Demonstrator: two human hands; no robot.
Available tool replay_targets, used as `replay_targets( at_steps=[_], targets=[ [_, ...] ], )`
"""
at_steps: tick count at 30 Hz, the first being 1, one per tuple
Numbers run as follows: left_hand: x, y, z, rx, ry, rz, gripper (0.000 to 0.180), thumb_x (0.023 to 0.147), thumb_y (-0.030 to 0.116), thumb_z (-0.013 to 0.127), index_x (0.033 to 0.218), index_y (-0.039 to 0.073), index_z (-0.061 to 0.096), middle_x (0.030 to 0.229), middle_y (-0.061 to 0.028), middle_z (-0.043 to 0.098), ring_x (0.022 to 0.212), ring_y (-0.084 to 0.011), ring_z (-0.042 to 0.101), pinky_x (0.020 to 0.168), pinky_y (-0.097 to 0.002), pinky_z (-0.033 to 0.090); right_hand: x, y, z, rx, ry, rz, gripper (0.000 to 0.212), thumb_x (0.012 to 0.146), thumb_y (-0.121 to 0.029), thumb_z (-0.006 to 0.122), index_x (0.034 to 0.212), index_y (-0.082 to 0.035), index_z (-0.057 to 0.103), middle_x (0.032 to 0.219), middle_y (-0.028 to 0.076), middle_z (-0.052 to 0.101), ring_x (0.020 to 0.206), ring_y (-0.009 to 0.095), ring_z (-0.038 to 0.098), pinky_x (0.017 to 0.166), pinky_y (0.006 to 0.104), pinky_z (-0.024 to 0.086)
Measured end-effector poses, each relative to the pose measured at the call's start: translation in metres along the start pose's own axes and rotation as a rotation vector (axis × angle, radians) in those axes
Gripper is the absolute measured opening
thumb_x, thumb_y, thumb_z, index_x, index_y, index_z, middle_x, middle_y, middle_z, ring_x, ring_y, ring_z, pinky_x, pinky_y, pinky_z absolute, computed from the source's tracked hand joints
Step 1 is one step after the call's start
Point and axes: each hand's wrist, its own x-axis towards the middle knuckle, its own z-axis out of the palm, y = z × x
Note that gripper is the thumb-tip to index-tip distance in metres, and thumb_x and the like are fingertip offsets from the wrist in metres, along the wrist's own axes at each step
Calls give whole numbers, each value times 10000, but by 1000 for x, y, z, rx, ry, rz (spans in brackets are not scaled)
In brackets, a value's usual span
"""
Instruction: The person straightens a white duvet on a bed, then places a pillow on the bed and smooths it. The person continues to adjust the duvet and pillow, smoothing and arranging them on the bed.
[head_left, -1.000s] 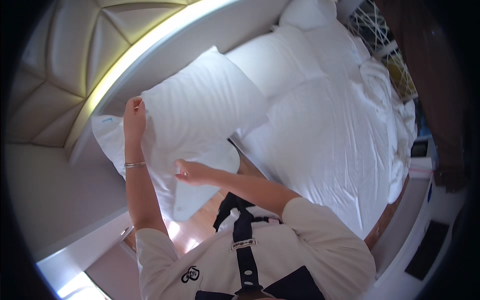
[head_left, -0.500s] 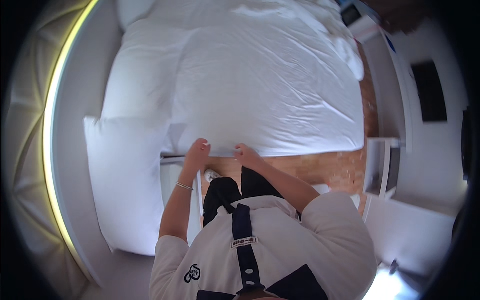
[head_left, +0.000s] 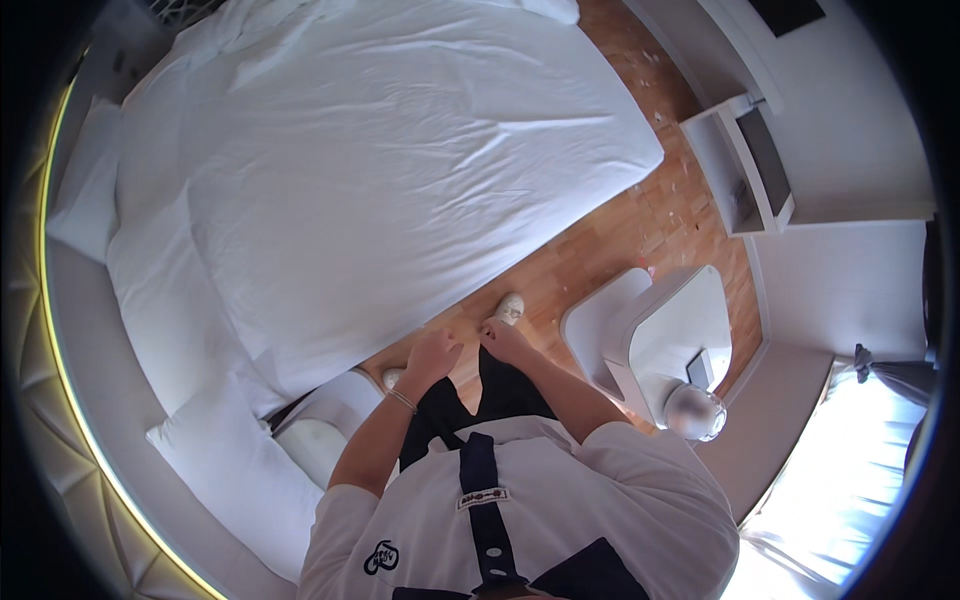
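Wide downward fisheye view from head height

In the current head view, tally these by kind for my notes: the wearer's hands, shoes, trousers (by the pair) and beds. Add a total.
Hands: 2 (left hand, right hand)
Shoes: 2 (left shoe, right shoe)
Trousers: 1
Bed: 1
Total: 6

Left hand (head_left: 435, 355), right hand (head_left: 506, 343): palms hidden from my remote view | white bed (head_left: 380, 190) cropped at top | round tabletop object (head_left: 693, 412) blurred | floor specks (head_left: 650, 270) too small for me to identify
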Motion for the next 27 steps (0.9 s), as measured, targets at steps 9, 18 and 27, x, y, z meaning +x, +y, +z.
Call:
replay_targets(
  at_steps=[9, 18, 27],
  targets=[
    [183, 127, 82, 394, -50, 163, 232, 783, 220, 602, 877, 12, 561, 877, -170, 587, 838, -323, 586, 720, -422, 475, 61, 86, -183, 62, 121, 114, 362, 799, -230, 561, 1094, -22, 546, 911, 195, 626, 882, 366, 597, 751, 407, 478],
    [363, 160, 130, 741, 120, 212, 171, 786, 104, 525, 930, 12, 535, 885, -108, 536, 806, -231, 570, 669, -315, 495, 151, 179, -260, 22, 102, 131, 372, 793, -232, 586, 1099, -28, 533, 1060, 175, 572, 1007, 335, 540, 836, 400, 442],
    [446, 121, 140, 561, -15, 116, 131, 762, 58, 516, 725, 22, 637, 750, -164, 601, 745, -295, 606, 659, -404, 499, 255, 170, -307, -189, 108, -85, 378, 776, -189, 625, 1119, -73, 518, 1112, 120, 537, 1073, 320, 499, 898, 414, 415]
  ],
)
